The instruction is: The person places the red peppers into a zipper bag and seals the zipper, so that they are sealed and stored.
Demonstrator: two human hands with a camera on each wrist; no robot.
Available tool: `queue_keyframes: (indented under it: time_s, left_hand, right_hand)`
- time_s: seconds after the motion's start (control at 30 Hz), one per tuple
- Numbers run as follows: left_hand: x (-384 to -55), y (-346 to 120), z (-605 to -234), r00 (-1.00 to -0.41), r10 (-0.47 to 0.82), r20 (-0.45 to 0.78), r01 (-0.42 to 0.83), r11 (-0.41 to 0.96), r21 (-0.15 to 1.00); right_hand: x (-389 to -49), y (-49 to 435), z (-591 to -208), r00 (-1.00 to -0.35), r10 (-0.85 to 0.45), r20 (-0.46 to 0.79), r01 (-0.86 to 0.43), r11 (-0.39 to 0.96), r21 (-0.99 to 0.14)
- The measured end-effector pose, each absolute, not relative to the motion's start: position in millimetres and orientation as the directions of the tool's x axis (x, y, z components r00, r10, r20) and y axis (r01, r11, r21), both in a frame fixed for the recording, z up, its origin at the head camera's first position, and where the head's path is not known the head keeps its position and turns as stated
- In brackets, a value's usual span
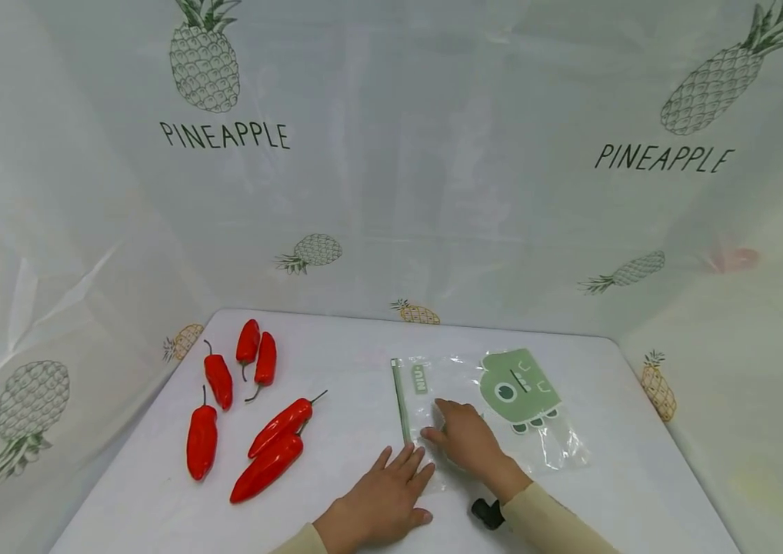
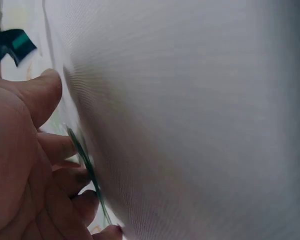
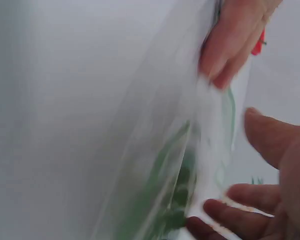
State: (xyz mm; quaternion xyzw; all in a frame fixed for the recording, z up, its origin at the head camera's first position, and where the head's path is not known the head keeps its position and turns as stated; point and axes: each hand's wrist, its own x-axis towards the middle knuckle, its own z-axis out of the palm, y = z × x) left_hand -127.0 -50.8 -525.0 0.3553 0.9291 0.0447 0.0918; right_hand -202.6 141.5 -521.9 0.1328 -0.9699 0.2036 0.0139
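Observation:
A clear plastic zip bag (image 1: 519,388) with a green cartoon animal print lies flat on the white table, its green-edged zip strip (image 1: 401,400) facing left. My left hand (image 1: 384,496) rests with spread fingers at the bag's near left corner, fingertips right at the lower end of the strip. Over the near left part of the bag is my right hand (image 1: 468,442), fingers loosely extended. In the right wrist view its fingers (image 3: 240,217) are apart with nothing gripped between them, close over the bag's green print (image 3: 182,195).
Several red chili peppers lie on the table's left side: a pair nearer the middle (image 1: 268,468), others farther left (image 1: 201,442) and at the back (image 1: 248,342). A small black object (image 1: 487,513) shows beside my right wrist. A pineapple-printed white sheet (image 1: 433,192) hangs behind the table.

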Motion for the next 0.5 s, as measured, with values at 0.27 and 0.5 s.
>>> queue_keyframes:
  time_s: [0.27,0.5]
  left_hand:
    - [-125.8,-55.5,-524.0,-0.713,0.688,-0.132,0.670,0.725,0.159]
    - [-126.4,-55.9,-526.1,-0.708,0.689,-0.155,0.671,0.725,0.154]
  right_hand:
    - [-219.6,101.1,-536.6,-0.965,-0.241,0.103,-0.260,0.822,-0.507]
    - [-226.1,91.8,-541.6,-0.963,-0.246,0.109,-0.269,0.854,-0.446]
